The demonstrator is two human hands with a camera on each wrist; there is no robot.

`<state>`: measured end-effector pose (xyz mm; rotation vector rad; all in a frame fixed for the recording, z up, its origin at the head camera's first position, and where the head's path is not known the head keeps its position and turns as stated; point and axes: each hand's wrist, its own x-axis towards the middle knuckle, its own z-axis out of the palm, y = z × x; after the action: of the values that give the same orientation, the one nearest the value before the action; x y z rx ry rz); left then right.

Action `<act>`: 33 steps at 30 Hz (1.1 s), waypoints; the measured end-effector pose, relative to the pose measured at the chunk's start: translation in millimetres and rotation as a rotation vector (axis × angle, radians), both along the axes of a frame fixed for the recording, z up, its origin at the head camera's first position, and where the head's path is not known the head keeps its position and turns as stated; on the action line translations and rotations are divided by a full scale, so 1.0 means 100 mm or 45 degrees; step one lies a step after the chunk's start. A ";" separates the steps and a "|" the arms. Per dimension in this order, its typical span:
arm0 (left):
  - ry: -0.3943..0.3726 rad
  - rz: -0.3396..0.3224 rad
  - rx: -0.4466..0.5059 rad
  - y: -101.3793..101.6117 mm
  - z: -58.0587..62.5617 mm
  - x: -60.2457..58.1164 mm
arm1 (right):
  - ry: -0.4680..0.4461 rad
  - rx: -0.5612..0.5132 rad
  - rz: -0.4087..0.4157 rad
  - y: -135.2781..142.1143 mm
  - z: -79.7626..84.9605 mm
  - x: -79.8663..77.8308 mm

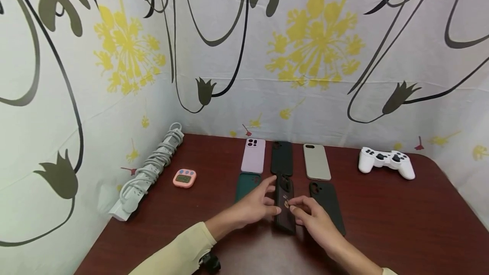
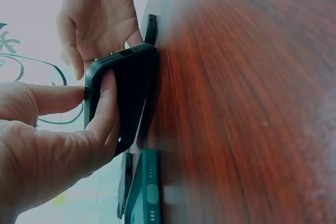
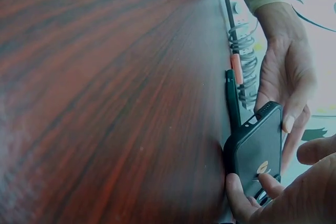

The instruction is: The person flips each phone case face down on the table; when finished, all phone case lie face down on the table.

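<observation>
A black phone case [image 1: 284,222] stands tilted on its long edge over the table, its printed back towards my right hand. My left hand [image 1: 256,205] grips it from the left, and the left wrist view shows a finger inside the hollow case [image 2: 134,85]. My right hand [image 1: 315,220] is at the back of the case, a fingertip touching the small gold print [image 3: 262,167]. Under and behind my hands lie a dark green case [image 1: 244,185] on the left and another black case [image 1: 330,205] on the right.
Behind, in a row, lie a lilac case [image 1: 253,158], a dark case [image 1: 282,156] and a pale grey case [image 1: 318,162]. A white game controller [image 1: 386,161] is at right. A pink timer [image 1: 184,178] and a cord-wrapped power strip [image 1: 150,171] lie left.
</observation>
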<state>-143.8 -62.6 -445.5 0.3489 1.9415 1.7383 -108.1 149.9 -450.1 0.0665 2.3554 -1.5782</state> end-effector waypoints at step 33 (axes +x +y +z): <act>0.519 -0.003 -0.682 0.06 -0.05 -0.12 | 0.276 0.295 -0.002 0.03 0.02 -0.27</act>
<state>-155.5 -56.3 -450.9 0.5323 2.5935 1.1326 -135.4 152.6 -448.0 -0.0553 2.6977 -1.3666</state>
